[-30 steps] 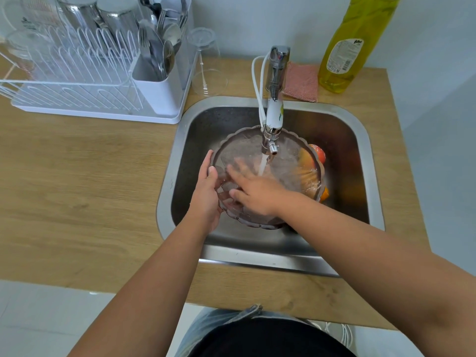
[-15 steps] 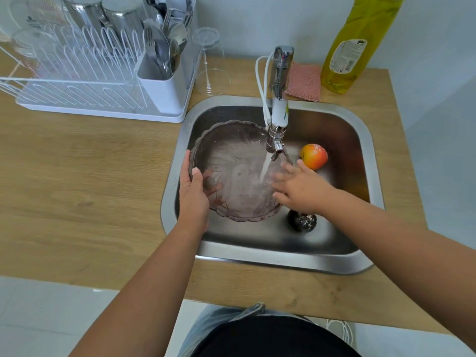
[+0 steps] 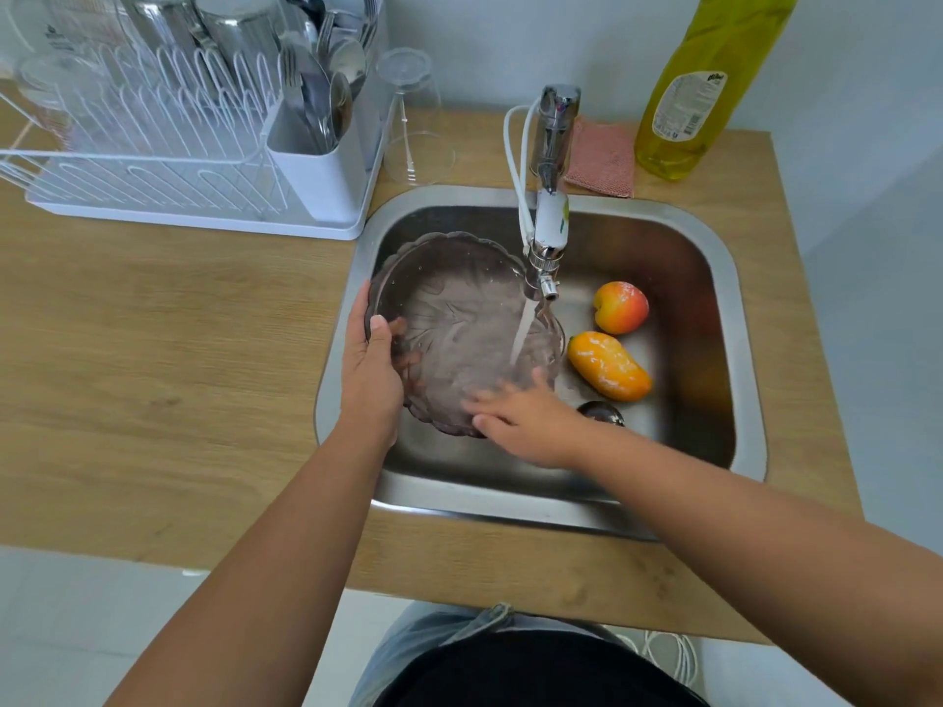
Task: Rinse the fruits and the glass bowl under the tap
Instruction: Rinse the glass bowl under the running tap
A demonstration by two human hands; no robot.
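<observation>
In the steel sink, the glass bowl is gripped at its rim by the left hand and rubbed by the open right hand; the fruits lie right of the bowl, nearer the right hand.

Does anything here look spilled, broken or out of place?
Nothing stands out. The glass bowl is tilted under the tap on purpose, and the fruits lie loose in the sink.

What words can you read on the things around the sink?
Yellow bottle: its white label has a dark brand word at the top and small print below, all too blurred to read.
Clear cup in the dish rack: a small dark mark, too blurred to read.
No other writing shows.
</observation>
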